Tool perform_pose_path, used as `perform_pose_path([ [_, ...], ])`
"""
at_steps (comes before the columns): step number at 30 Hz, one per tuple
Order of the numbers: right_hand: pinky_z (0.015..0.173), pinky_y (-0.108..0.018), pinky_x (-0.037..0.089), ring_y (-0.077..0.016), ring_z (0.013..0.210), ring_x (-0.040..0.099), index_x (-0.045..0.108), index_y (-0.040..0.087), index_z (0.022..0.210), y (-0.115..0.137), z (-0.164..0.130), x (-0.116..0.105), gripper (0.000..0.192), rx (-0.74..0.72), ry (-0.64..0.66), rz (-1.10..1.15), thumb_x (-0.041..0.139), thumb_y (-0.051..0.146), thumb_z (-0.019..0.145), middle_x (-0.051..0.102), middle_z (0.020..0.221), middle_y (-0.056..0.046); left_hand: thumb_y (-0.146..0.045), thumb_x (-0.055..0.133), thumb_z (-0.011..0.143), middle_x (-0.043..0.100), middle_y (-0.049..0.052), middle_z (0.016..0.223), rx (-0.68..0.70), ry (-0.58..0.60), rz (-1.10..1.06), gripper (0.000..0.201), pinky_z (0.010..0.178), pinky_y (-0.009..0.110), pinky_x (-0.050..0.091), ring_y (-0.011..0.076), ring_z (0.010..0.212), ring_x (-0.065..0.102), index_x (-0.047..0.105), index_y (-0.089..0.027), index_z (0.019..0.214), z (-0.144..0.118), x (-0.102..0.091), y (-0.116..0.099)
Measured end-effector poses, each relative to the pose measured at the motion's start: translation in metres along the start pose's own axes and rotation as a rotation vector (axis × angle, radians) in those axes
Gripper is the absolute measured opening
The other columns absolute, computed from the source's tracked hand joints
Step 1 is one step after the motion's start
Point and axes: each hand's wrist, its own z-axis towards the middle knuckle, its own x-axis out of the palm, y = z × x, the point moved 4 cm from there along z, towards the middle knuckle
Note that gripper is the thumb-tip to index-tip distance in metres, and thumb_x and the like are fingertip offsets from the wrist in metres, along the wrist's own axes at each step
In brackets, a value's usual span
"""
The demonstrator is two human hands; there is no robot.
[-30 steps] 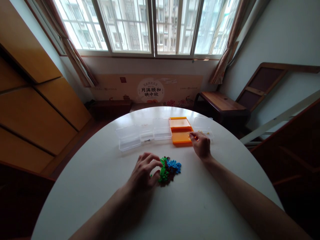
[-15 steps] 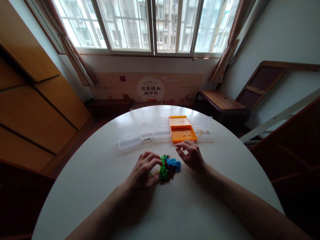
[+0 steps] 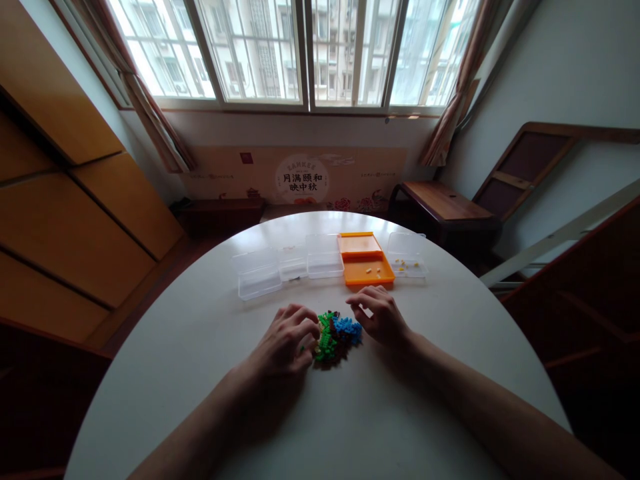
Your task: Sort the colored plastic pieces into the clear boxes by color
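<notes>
A small heap of toy building bricks [image 3: 328, 340], green, blue and dark brown, lies on the white round table between my hands. My left hand [image 3: 287, 339] is at the heap's left edge, fingers bent and thumb apart from them. A tiny green piece [image 3: 302, 348] shows between thumb and fingers; I cannot tell whether it is touched. Above and right of the blue bricks hovers my right hand [image 3: 383, 315], its fingers loosely curved, with a gap before the thumb and nothing visible in it.
Beyond the hands an open orange case [image 3: 369, 281] holds a few pale pieces. To its right stands a clear box [image 3: 417, 274] with several yellow pieces. Other open clear boxes [image 3: 260, 291] line up on the left. The table [image 3: 200, 373] has a curved edge.
My left hand has drawn slightly left and away from the green bricks, uncovering more of them. My right hand has shifted slightly left and down, near the orange case.
</notes>
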Motion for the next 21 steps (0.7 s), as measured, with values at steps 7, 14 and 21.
perform_pose_path([
  [7,0.072,-0.03,0.04,-0.0159,0.074,0.059,0.067,0.019,0.085,0.001,-0.001,0.001,0.015,-0.021,-0.005,0.034,0.055,0.011,0.083,0.066,0.078,-0.003,-0.015,0.056,0.081,0.062,0.002,0.102,-0.036,-0.032,0.004,0.013,0.091,0.038,0.037,0.0201,0.099,0.05,0.063,-0.023,0.089,-0.001,0.002,0.005],
  [14,0.072,-0.03,0.04,-0.0154,0.072,0.058,0.067,0.019,0.085,0.005,-0.002,0.001,0.015,-0.047,-0.02,0.038,0.055,0.011,0.082,0.067,0.077,-0.002,-0.021,0.056,0.087,0.065,0.003,0.093,-0.003,-0.126,0.007,0.011,0.087,0.036,0.039,0.0185,0.093,0.053,0.066,-0.023,0.083,0.001,0.004,0.01],
  [21,0.072,-0.029,0.039,-0.0143,0.07,0.057,0.067,0.02,0.088,0.026,-0.002,0.0,0.008,-0.133,-0.054,0.079,0.06,0.022,0.086,0.067,0.077,-0.002,-0.029,0.06,0.087,0.065,0.005,0.084,-0.085,-0.288,-0.256,0.014,0.078,0.03,0.046,0.0171,0.085,0.057,0.068,-0.02,0.079,0.006,0.002,0.012],
])
